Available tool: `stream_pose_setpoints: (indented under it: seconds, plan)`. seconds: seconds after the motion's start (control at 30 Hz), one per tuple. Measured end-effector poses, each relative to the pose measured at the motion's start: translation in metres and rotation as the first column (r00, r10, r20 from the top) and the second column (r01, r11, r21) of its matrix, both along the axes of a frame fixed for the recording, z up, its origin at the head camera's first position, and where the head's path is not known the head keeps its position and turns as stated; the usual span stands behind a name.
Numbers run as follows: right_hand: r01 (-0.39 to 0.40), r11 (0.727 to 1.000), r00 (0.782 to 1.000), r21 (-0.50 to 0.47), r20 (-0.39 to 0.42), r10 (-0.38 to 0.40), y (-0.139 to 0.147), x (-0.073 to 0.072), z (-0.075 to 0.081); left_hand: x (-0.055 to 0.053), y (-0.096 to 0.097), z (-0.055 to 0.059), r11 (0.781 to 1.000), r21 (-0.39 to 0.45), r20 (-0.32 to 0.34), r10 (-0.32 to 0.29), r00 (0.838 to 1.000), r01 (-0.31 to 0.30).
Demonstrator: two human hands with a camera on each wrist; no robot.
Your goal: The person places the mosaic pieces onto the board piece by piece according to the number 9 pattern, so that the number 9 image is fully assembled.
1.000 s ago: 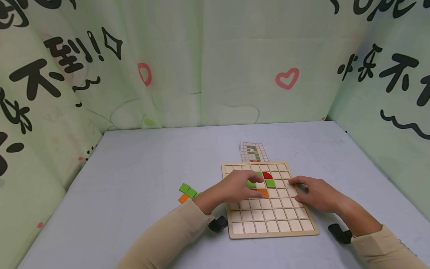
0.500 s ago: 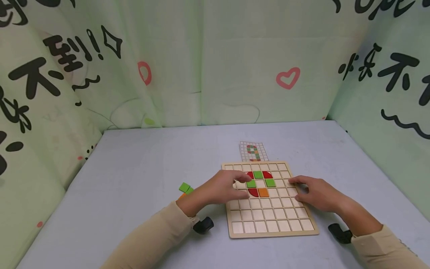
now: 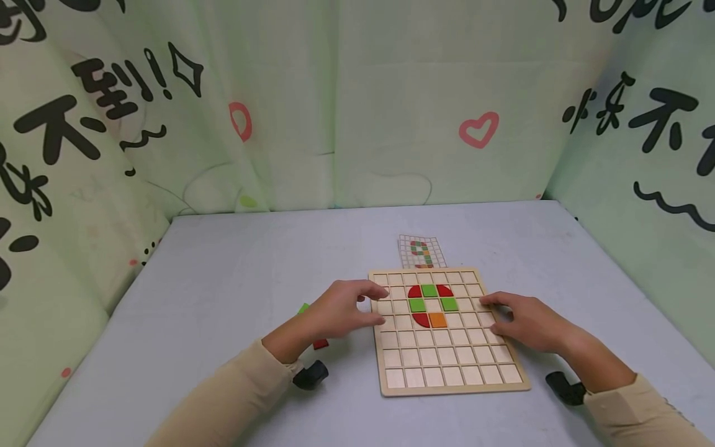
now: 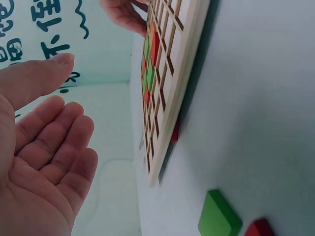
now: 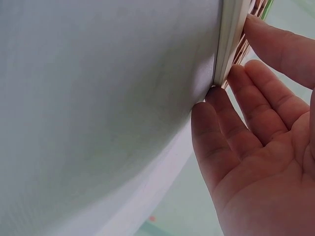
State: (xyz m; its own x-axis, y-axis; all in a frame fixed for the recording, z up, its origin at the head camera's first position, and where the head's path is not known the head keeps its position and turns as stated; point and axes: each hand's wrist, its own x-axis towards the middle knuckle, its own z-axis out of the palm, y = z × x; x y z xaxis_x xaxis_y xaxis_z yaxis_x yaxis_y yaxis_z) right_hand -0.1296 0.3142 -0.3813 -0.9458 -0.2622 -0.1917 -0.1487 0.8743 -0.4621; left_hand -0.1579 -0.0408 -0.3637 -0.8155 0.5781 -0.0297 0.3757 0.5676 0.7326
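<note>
A wooden grid board (image 3: 455,392) lies on the table, with green tiles (image 3: 417,305), red rounded tiles (image 3: 421,320) and an orange tile (image 3: 438,320) in its upper middle cells. Over the board's left edge hovers my left hand (image 3: 342,307), thumb and fingers apart and nothing between them. My right hand (image 3: 527,323) touches the board's right edge; in the right wrist view its thumb and fingertips meet the rim. Loose tiles lie left of the board, partly hidden by my left forearm: a green tile (image 4: 217,216) and a red tile (image 4: 260,229) show.
A printed pattern card (image 3: 422,251) lies behind the board, its lower part hidden. In the left wrist view a small red piece (image 4: 175,132) shows beside the board's edge. Curtains (image 3: 391,124) with writing surround the table (image 3: 234,279) at the back and sides.
My left hand has moved left from above the coloured tiles to the board's left edge, uncovering the red tiles on the left. The right hand stays in place.
</note>
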Motion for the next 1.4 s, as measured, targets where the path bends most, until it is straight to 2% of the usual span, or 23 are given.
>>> stream_pose_setpoints:
  seconds: [0.2,0.5,0.87,1.2,1.4]
  plan:
    - [-0.002,1.0,1.0,0.0,0.0,0.002,0.0,0.0,0.0,0.0,-0.014,-0.004,0.999,0.008,0.014,0.049,0.999,-0.049]
    - [0.003,1.0,1.0,-0.007,0.007,-0.003,0.0,0.001,0.001,0.001,-0.031,-0.007,0.996,0.021,0.049,0.089,0.995,-0.09]
    - [0.003,1.0,1.0,-0.008,-0.001,-0.003,0.0,0.001,0.001,0.002,-0.049,-0.019,0.989,-0.002,0.038,0.149,0.988,-0.149]
    - [0.0,1.0,1.0,-0.016,0.007,0.0,0.001,0.001,0.001,0.002,-0.054,-0.026,0.983,-0.037,0.049,0.179,0.983,-0.178]
    - [-0.002,1.0,1.0,-0.017,0.008,0.002,0.001,0.001,0.001,0.002,-0.057,-0.03,0.986,-0.051,0.052,0.163,0.985,-0.161]
